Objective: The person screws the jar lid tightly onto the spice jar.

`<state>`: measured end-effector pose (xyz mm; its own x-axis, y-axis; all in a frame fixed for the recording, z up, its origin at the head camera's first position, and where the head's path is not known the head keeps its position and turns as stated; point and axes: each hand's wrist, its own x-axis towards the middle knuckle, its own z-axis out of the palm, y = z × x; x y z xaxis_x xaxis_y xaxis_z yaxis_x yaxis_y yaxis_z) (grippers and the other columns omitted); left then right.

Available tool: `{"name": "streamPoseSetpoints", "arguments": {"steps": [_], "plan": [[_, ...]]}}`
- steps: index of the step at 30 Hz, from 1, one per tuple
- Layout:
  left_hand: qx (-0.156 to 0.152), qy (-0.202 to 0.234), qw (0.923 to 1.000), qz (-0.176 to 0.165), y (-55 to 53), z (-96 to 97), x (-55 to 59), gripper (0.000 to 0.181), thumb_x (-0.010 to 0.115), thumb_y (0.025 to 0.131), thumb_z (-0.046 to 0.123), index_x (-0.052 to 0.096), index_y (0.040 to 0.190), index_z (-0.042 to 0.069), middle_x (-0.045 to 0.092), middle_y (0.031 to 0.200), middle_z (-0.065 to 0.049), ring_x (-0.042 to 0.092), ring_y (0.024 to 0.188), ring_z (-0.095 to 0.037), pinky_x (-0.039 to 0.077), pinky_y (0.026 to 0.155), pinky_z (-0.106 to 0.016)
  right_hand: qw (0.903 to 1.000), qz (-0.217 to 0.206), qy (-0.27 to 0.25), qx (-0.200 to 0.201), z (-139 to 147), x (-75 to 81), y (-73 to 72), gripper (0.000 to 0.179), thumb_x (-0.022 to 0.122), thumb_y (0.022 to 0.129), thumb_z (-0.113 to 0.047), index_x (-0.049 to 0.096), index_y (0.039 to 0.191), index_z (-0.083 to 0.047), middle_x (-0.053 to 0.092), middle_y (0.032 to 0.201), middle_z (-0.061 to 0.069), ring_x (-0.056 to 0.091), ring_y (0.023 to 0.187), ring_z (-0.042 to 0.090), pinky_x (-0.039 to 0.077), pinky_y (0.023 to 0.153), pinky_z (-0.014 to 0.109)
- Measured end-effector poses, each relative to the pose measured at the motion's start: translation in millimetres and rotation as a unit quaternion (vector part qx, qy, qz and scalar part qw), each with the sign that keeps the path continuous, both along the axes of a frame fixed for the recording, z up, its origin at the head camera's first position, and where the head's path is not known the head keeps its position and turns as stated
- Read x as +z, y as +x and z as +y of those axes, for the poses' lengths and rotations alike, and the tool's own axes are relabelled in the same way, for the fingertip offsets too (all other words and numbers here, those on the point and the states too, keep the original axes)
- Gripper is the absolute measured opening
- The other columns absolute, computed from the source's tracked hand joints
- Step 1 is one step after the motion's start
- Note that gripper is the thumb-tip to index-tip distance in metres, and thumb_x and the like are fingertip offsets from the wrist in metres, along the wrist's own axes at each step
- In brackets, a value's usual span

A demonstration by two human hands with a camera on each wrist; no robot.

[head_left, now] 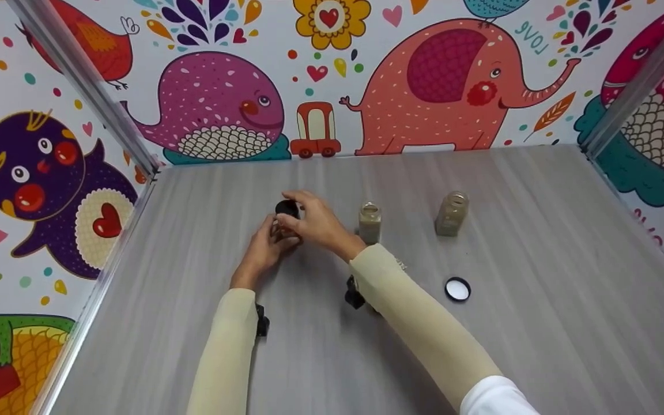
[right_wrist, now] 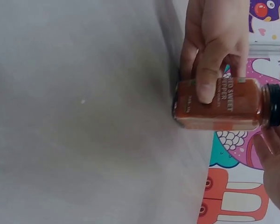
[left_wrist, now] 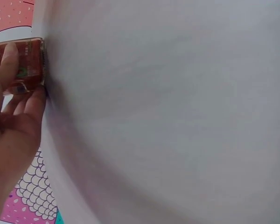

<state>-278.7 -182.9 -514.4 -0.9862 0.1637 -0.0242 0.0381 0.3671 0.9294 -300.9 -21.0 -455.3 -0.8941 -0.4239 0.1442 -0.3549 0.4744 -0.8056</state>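
A clear spice jar (right_wrist: 245,98) of red powder, its label reading "sweet pepper", stands on the table with a black lid (head_left: 287,208) on top. My left hand (head_left: 266,248) grips the lower body of the jar, thumb across the label, as the right wrist view shows. At the top, my right hand (head_left: 323,222) has its thumb and fingers around the black lid. In the left wrist view the same jar (left_wrist: 30,60) shows only in part at the left edge. Most of the jar is hidden by the hands in the head view.
Two lidless glass jars of greyish-brown powder stand to the right, a nearer jar (head_left: 370,225) beside my right wrist and a farther jar (head_left: 452,214). A loose black lid (head_left: 457,289) lies with its white inside up. Printed panels (head_left: 320,75) border the table (head_left: 539,276).
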Motion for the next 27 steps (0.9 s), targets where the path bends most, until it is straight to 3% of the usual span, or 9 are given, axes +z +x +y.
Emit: {"name": "streamPoseSetpoints", "arguments": {"steps": [5, 11, 22, 27], "plan": [[-0.003, -0.001, 1.0, 0.0, -0.2, 0.1, 0.0, 0.052, 0.066, 0.096, 0.008, 0.042, 0.142, 0.01, 0.055, 0.145, -0.017, 0.056, 0.134, -0.031, 0.048, 0.107, -0.045, 0.9998, 0.013, -0.002, 0.015, -1.3, 1.9, 1.5, 0.044, 0.057, 0.101, -0.015, 0.053, 0.144, -0.007, 0.055, 0.147, 0.011, 0.051, 0.138, 0.024, 0.04, 0.117, 0.04], [-0.01, -0.001, 0.9999, 0.005, -0.3, 0.1, 0.3, 0.047, 0.064, 0.098, 0.01, 0.043, 0.139, 0.008, 0.057, 0.143, -0.018, 0.056, 0.134, -0.031, 0.047, 0.108, -0.044, 0.9995, 0.025, 0.011, 0.014, -1.7, 1.1, 1.4, 0.041, 0.057, 0.1, -0.008, 0.055, 0.141, -0.006, 0.056, 0.145, 0.013, 0.053, 0.135, 0.025, 0.041, 0.116, 0.04], [-0.01, -0.001, 0.9999, 0.001, -0.4, -0.6, 0.8, 0.053, 0.066, 0.097, 0.013, 0.04, 0.143, 0.007, 0.056, 0.144, -0.017, 0.055, 0.135, -0.03, 0.047, 0.109, -0.043, 0.999, 0.037, 0.025, 0.008, -0.9, 0.9, 0.6, 0.04, 0.065, 0.098, -0.018, 0.06, 0.137, -0.006, 0.059, 0.139, 0.011, 0.057, 0.129, 0.023, 0.045, 0.112, 0.038], [-0.006, -0.01, 0.9999, 0.005, -0.8, -1.1, 1.0, 0.054, 0.065, 0.097, 0.012, 0.04, 0.144, 0.006, 0.053, 0.147, -0.018, 0.053, 0.136, -0.032, 0.045, 0.111, -0.045, 0.9989, 0.036, 0.027, 0.011, 0.4, 1.1, 0.8, 0.036, 0.063, 0.1, -0.019, 0.062, 0.134, -0.007, 0.056, 0.144, 0.01, 0.053, 0.135, 0.024, 0.041, 0.116, 0.039]]}}
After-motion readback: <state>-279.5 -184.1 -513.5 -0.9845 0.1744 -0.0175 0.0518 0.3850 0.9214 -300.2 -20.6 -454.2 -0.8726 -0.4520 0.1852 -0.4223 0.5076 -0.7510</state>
